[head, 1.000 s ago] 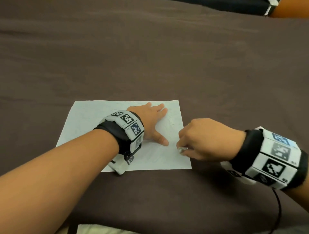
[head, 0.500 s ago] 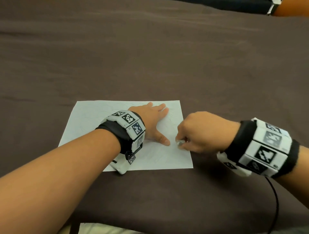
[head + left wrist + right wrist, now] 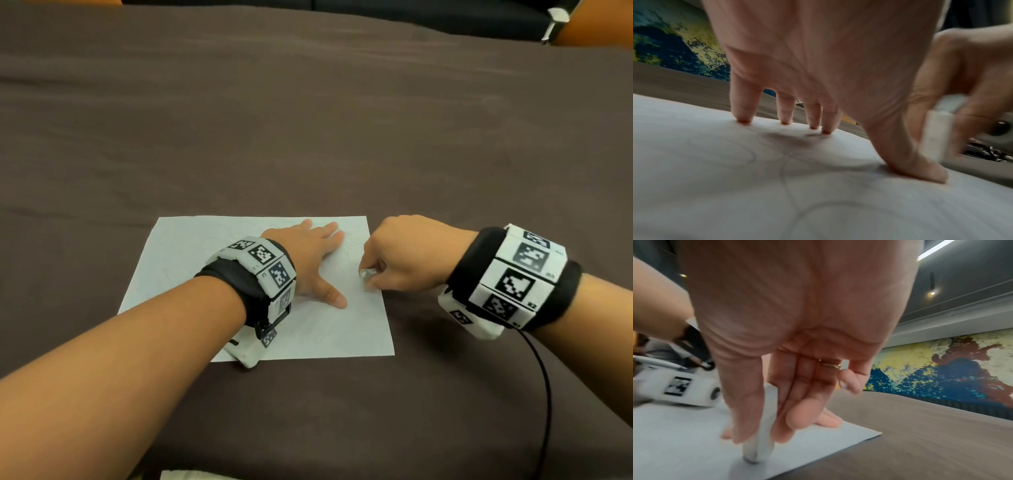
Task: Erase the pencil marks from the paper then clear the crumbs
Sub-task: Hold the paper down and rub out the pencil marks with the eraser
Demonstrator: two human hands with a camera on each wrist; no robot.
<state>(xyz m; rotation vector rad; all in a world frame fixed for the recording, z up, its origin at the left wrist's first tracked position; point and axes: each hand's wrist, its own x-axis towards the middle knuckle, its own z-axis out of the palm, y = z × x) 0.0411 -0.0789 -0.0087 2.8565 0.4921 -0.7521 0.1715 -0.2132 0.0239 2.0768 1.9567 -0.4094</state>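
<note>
Since a second ago the eraser (image 3: 365, 274), pinched in the grip of the right hand (image 3: 404, 255), has been moved farther along the right edge of the paper (image 3: 191, 260), so erasing is judged to continue. The paper is pressed onto the worktop (image 3: 308, 120) by the spread left hand (image 3: 308, 253). Faint pencil marks (image 3: 785, 170) are clear only in the left wrist view.

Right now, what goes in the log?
left hand pressing white paper sheet | right hand rubbing white block eraser | pencil marks remain
</note>
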